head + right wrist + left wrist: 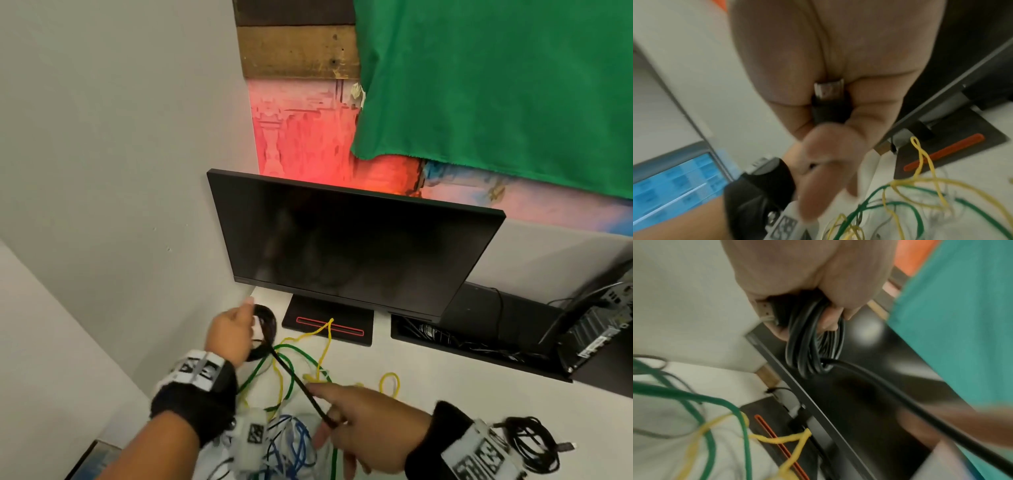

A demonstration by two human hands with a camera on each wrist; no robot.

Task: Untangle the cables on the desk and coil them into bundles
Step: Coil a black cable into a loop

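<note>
The black cable is partly coiled: several loops hang bunched just left of the monitor base, and its free length runs taut, ending in a metal-tipped plug. Green cable and yellow cable lie loosely tangled before the base, yellow crossing onto it. A blue cable tangle lies nearer. Another black bundle lies far right.
</note>
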